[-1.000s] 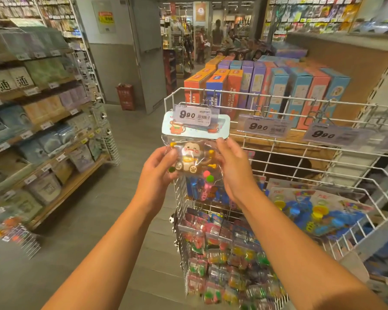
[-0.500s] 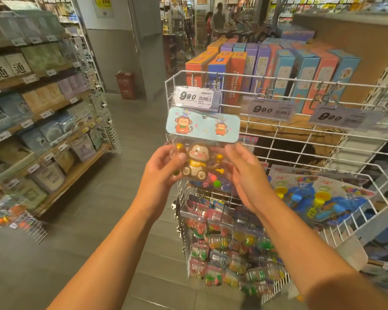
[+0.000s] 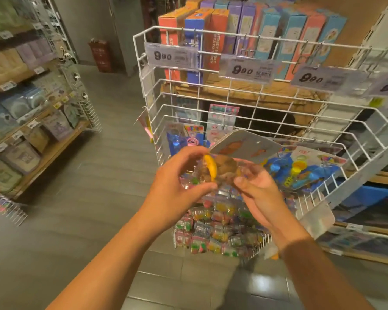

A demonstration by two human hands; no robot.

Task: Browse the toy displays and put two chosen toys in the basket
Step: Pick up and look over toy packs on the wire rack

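Observation:
A clear toy packet (image 3: 224,170) holds a brown monkey figure with a yellow part, under a pale card header (image 3: 244,145). It lies tilted, almost flat, in front of the white wire display rack (image 3: 367,123). My left hand (image 3: 177,186) grips its left side between thumb and curled fingers. My right hand (image 3: 258,193) holds the right side, thumb on top and fingers beneath. The picture is blurred by motion.
The rack's upper bin holds blue toy packs (image 3: 300,173); its lower bin holds several small colourful packets (image 3: 220,229). Price tags (image 3: 171,55) reading 9.90 hang along the top. Tall boxes (image 3: 267,30) stand behind. Stocked shelves (image 3: 31,121) line the left side of the grey-floored aisle.
The packet was upright and facing me; now both hands have lowered it and tipped it over towards flat. The view has moved closer to the rack and tilted down.

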